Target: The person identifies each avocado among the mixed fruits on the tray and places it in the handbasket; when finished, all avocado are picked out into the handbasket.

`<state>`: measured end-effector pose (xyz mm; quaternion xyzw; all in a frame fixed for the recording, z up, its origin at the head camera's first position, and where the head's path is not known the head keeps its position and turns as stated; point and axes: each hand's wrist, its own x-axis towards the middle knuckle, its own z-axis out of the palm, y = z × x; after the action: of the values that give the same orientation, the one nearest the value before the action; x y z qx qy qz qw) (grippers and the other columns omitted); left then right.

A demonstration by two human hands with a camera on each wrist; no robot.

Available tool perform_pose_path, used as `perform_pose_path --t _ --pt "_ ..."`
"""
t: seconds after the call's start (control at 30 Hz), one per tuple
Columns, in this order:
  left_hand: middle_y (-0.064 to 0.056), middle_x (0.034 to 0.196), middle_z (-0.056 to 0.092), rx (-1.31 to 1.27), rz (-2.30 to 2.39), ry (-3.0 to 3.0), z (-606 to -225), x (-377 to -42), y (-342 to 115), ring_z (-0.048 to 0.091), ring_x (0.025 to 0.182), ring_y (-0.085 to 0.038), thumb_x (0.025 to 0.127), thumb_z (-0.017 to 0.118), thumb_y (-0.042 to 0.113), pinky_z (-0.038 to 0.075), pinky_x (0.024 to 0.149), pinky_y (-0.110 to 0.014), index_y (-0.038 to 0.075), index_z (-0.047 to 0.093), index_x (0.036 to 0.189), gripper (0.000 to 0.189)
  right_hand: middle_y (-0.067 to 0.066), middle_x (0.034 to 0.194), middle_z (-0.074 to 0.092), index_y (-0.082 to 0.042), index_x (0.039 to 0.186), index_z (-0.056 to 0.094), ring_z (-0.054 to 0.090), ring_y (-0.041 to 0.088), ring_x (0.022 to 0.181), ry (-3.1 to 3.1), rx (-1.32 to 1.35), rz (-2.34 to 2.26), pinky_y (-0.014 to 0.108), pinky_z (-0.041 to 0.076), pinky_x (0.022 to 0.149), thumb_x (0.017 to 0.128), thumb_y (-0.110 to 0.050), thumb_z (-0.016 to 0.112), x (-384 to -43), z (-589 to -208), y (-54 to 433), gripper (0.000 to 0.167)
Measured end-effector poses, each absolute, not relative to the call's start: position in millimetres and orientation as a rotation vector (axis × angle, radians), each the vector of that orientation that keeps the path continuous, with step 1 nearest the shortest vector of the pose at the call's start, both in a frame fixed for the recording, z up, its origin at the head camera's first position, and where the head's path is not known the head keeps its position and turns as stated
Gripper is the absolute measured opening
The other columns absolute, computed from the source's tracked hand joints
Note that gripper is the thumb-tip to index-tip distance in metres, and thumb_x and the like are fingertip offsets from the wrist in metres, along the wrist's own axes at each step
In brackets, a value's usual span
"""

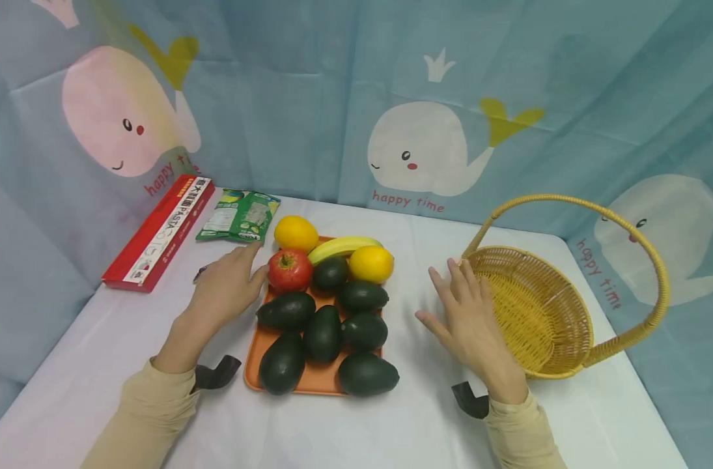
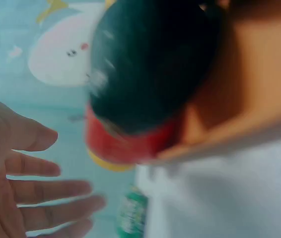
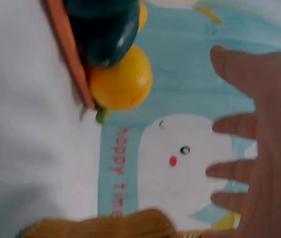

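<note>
An orange tray [image 1: 255,355] on the table bears several dark green avocados [image 1: 323,333], a red pomegranate [image 1: 290,270], a yellow banana [image 1: 341,246] and two yellow lemons [image 1: 371,264]. Just left of the pomegranate hovers my left hand [image 1: 226,284], fingers spread toward the back and holding nothing. In the left wrist view its fingers [image 2: 56,191] stand apart from the fruit. My right hand [image 1: 469,319] is extended between the tray and a yellow wicker basket [image 1: 532,312], overlapping the basket's left rim in the head view. The right wrist view shows its fingers [image 3: 235,171] spread, with nothing in them.
A red pasta box [image 1: 157,234] and a green snack packet [image 1: 241,215] lie at the back left. The basket's tall handle [image 1: 655,273] arches over it at the right. Behind the white table [image 1: 415,404] hangs a blue curtain [image 1: 286,98] with whale prints.
</note>
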<state>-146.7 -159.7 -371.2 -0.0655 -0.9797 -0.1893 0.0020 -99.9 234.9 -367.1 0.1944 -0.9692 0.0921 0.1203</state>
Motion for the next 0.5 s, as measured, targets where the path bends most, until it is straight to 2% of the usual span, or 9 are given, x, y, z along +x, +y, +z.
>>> perform_pose_path --t 0.1,0.2,0.33,0.5 --pt "-0.024 0.113 0.065 -0.156 -0.828 -3.087 -383 -156 -169 0.062 0.094 -0.035 0.096 0.051 0.021 0.052 0.084 -0.053 -0.004 0.052 0.132 0.044 0.018 0.155 0.035 -0.014 0.146 0.044 0.029 0.039 0.145 -2.75 0.74 0.335 0.06 0.027 0.113 0.089 -0.041 0.068 -95 -363 227 0.067" --pt "-0.017 0.091 0.067 -0.155 -0.97 -3.117 -397 -164 -180 0.059 0.076 -0.025 0.096 0.05 0.017 0.052 0.072 -0.041 -0.005 0.059 0.118 0.033 0.014 0.144 0.049 -0.014 0.139 0.053 0.048 0.032 0.131 -2.651 0.93 0.38 0.05 0.042 0.105 0.091 -0.042 0.066 -89 -362 217 0.057" --pt "-0.011 0.081 0.065 -0.19 -1.217 -3.173 -410 -169 -189 0.057 0.069 -0.017 0.096 0.052 0.016 0.048 0.067 -0.029 -0.006 0.06 0.112 0.029 0.008 0.128 0.057 -0.016 0.132 0.059 0.059 0.022 0.113 -2.579 1.146 0.416 0.038 0.052 0.09 0.091 -0.046 0.065 -81 -364 203 0.051" --pt "-0.01 0.081 0.065 -0.246 -1.438 -3.19 -415 -171 -190 0.057 0.069 -0.016 0.098 0.054 0.018 0.049 0.067 -0.027 -0.006 0.062 0.108 0.027 -0.002 0.114 0.059 -0.018 0.122 0.062 0.057 0.011 0.097 -2.693 1.27 0.387 0.029 0.05 0.083 0.084 -0.051 0.071 -74 -370 192 0.052"
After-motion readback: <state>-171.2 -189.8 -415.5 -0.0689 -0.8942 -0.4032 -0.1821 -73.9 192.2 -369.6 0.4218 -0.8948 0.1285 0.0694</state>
